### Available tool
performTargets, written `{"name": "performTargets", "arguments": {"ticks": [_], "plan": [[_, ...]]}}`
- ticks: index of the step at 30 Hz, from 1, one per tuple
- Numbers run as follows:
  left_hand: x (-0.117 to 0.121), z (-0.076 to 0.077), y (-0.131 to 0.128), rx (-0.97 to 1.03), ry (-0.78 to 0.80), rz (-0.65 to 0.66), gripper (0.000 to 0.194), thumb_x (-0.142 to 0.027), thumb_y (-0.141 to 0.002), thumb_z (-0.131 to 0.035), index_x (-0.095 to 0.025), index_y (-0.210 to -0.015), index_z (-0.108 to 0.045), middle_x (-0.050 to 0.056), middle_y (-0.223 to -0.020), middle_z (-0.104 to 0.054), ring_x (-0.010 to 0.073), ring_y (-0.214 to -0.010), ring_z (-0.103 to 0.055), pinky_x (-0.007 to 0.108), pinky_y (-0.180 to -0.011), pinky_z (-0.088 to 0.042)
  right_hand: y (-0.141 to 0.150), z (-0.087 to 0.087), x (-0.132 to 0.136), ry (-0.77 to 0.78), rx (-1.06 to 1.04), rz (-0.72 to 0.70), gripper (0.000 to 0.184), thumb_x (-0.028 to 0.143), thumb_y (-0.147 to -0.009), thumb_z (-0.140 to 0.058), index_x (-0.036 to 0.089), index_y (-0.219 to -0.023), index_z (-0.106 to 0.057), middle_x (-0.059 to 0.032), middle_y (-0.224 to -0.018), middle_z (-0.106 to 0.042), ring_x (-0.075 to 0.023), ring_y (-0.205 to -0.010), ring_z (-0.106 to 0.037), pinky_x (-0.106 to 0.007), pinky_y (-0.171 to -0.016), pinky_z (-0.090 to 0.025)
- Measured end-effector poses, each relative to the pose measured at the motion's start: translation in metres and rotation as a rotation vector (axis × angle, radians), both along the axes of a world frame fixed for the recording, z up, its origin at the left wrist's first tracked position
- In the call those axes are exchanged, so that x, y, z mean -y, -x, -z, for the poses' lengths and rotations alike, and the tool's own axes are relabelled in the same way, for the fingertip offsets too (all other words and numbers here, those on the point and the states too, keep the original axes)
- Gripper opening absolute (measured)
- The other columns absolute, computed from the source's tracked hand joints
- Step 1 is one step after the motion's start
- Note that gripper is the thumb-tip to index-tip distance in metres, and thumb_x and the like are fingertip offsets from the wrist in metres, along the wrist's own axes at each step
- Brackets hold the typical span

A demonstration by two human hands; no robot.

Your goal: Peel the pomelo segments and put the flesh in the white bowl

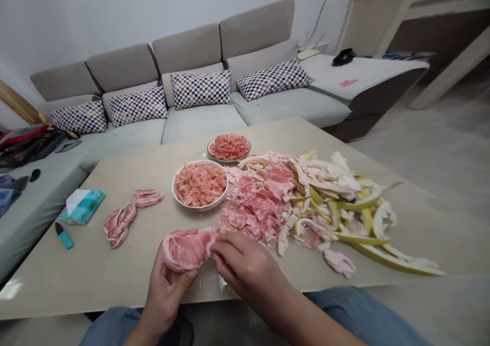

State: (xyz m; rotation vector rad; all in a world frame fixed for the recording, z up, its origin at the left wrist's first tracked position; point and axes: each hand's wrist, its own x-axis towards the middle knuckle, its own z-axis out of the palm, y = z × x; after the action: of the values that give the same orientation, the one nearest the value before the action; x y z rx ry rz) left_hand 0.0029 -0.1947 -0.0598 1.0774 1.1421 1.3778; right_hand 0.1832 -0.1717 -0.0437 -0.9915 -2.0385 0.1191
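Observation:
My left hand [168, 279] is wrapped round a pink pomelo segment [186, 251], held above the table's near edge. At the segment's right end, the fingers of my right hand [241, 259] pinch its pale membrane [210, 238]. Just beyond stands a white bowl [201, 209] heaped with peeled pomelo pulp [201, 182]. Behind it, a dark-rimmed plate [210, 154] carries more red pulp [229, 146]. Several unpeeled pomelo segments [120, 223] lie on the table to the left.
A large pile of pink membranes [260, 203] and yellow-green pomelo rinds [356, 208] spreads over the table's right half. On the left lie a blue tissue pack [82, 208] and a small turquoise knife [65, 238]. A grey sofa [199, 119] with checked cushions stands behind the table [153, 157].

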Motion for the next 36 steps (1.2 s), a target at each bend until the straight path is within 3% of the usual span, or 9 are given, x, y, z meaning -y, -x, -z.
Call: {"name": "performTargets", "arguments": {"ticks": [6,9,14,21,26,30,36], "plan": [[0.001,-0.005,-0.003,0.142,0.027,0.021,0.061,-0.032,-0.070,-0.080,-0.020,-0.124,-0.053,0.016,-0.132,-0.060,0.0329,-0.118,-0.059,0.042,-0.098,-0.050,-0.014,-0.013,-0.010,0.245,-0.239,-0.044,0.013,0.007,-0.080,-0.057,0.017,-0.080,-0.066,-0.0042,-0.075,-0.067,-0.0159,-0.069,-0.063,-0.025,-0.063,-0.051],[-0.001,-0.009,-0.003,0.213,0.035,0.018,0.064,-0.031,-0.072,-0.079,-0.020,-0.127,-0.050,0.017,-0.132,-0.060,0.0341,-0.118,-0.060,0.043,-0.096,-0.052,-0.021,-0.019,-0.012,0.294,-0.296,-0.045,0.020,0.005,-0.080,-0.054,0.018,-0.089,-0.068,-0.0038,-0.081,-0.068,-0.0152,-0.073,-0.064,-0.025,-0.066,-0.051],[-0.003,-0.004,0.003,0.197,0.023,-0.015,0.068,-0.032,-0.071,-0.079,-0.019,-0.131,-0.048,0.019,-0.131,-0.061,0.0354,-0.118,-0.059,0.047,-0.099,-0.049,-0.016,-0.012,-0.007,0.159,-0.160,-0.118,0.019,0.010,-0.088,-0.055,0.017,-0.096,-0.069,-0.0060,-0.086,-0.070,-0.0162,-0.079,-0.066,-0.025,-0.069,-0.052],[-0.001,-0.005,0.009,-0.044,-0.050,-0.010,0.057,-0.028,-0.068,-0.082,-0.018,-0.118,-0.057,0.016,-0.124,-0.066,0.0310,-0.113,-0.063,0.037,-0.096,-0.051,-0.004,-0.005,0.000,-0.078,0.064,0.023,0.020,0.014,-0.092,-0.050,0.015,-0.087,-0.069,-0.0063,-0.078,-0.071,-0.0170,-0.069,-0.067,-0.025,-0.061,-0.050],[-0.003,-0.001,0.014,-0.094,-0.046,0.055,0.056,-0.025,-0.067,-0.082,-0.018,-0.118,-0.059,0.016,-0.121,-0.069,0.0316,-0.111,-0.065,0.038,-0.093,-0.053,0.002,0.002,0.000,-0.146,0.132,0.119,0.022,0.010,-0.086,-0.049,0.015,-0.075,-0.066,-0.0047,-0.067,-0.067,-0.0169,-0.060,-0.064,-0.026,-0.053,-0.043],[-0.003,0.003,0.012,0.022,0.006,0.065,0.059,-0.027,-0.067,-0.082,-0.019,-0.121,-0.058,0.016,-0.127,-0.065,0.0329,-0.117,-0.061,0.040,-0.098,-0.051,-0.001,0.000,-0.002,-0.016,0.025,0.147,0.015,0.010,-0.078,-0.051,0.017,-0.070,-0.062,-0.0021,-0.064,-0.063,-0.0143,-0.056,-0.059,-0.024,-0.051,-0.039],[-0.005,-0.006,0.005,0.292,0.101,0.080,0.065,-0.030,-0.073,-0.077,-0.020,-0.132,-0.051,0.018,-0.132,-0.061,0.0359,-0.117,-0.061,0.046,-0.095,-0.052,-0.031,-0.021,-0.015,0.263,-0.156,0.204,0.011,0.011,-0.074,-0.053,0.019,-0.070,-0.060,0.0010,-0.064,-0.062,-0.0125,-0.057,-0.057,-0.022,-0.055,-0.041]]}}
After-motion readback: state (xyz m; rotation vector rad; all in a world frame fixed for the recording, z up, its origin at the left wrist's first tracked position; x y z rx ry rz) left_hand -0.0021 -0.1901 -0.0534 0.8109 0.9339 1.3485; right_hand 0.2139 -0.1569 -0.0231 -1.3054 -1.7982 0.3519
